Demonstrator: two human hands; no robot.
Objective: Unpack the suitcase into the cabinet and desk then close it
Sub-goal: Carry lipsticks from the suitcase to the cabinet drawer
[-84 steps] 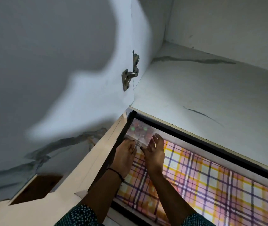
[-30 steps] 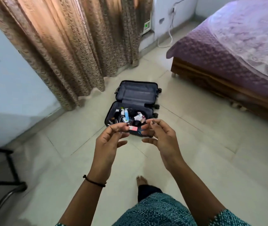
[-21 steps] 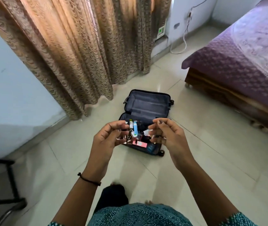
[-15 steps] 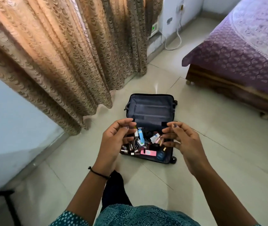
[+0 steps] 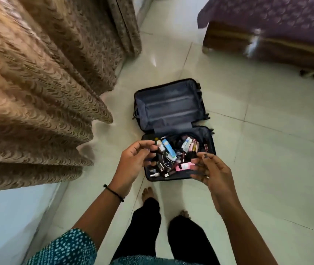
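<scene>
A small dark suitcase (image 5: 168, 106) lies open on the tiled floor, its empty lid half away from me. The near half holds several small toiletries and cosmetics: a blue and white tube (image 5: 168, 149), a pink box (image 5: 185, 166), small bottles and a dark cable. My left hand (image 5: 133, 162) hovers above the suitcase's near left corner with its fingers loosely curled and nothing in it. My right hand (image 5: 210, 170) hovers above the near right corner, fingers loosely bent, also empty. Both hands are well above the contents.
A brown patterned curtain (image 5: 37, 92) hangs on the left, close to the suitcase. A bed with a purple cover (image 5: 278, 18) and wooden frame stands at the far right. My bare feet (image 5: 147, 194) stand on the floor just short of the suitcase. A pale wall is at lower left.
I have turned from the cabinet drawer, where both hands held a clear box, and walked up to the suitcase. It now lies right below my empty hands.
</scene>
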